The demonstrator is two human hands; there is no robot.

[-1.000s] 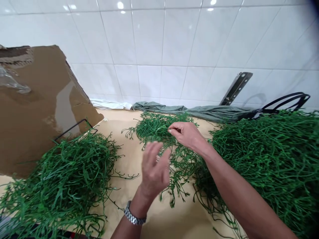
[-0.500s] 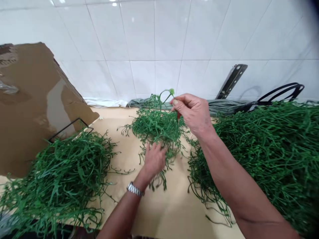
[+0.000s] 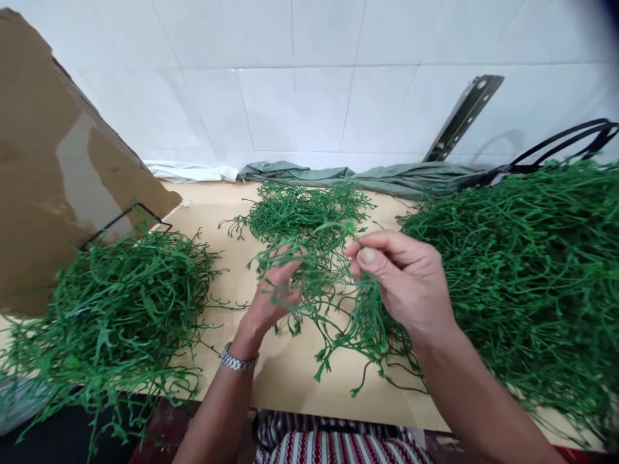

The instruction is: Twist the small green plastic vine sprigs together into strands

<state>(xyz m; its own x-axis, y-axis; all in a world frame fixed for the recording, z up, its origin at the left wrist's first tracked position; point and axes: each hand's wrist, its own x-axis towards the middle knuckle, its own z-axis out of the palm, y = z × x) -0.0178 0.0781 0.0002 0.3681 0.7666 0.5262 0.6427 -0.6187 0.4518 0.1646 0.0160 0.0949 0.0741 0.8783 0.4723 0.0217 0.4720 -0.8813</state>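
Note:
My right hand [image 3: 409, 277] pinches the stem of a green artificial plant sprig [image 3: 329, 309] between thumb and forefinger, near its pale green hub. Thin branching strands from the sprig hang down and spread to the left. Among those strands is my left hand [image 3: 275, 290], a metal-band watch [image 3: 238, 358] on its wrist. Its fingers curl round some of the strands, which partly hide them. Just beyond both hands lies a small heap of similar green sprigs [image 3: 294, 209] on the tan tabletop [image 3: 285, 386].
A large pile of sprigs [image 3: 532, 277] covers the right side, another pile [image 3: 130, 303] the left front. Behind the left pile leans a cardboard sheet [image 3: 43, 161] with a bent black wire [image 3: 113, 222]. Grey-green cloth [image 3: 401, 177], a perforated metal bar [image 3: 464, 119] and black loops [image 3: 561, 142] border the tiled wall.
My right hand has drawn the sprig off the middle heap, toward me and slightly right. My left hand has turned and risen into its strands. The camera view has tilted down.

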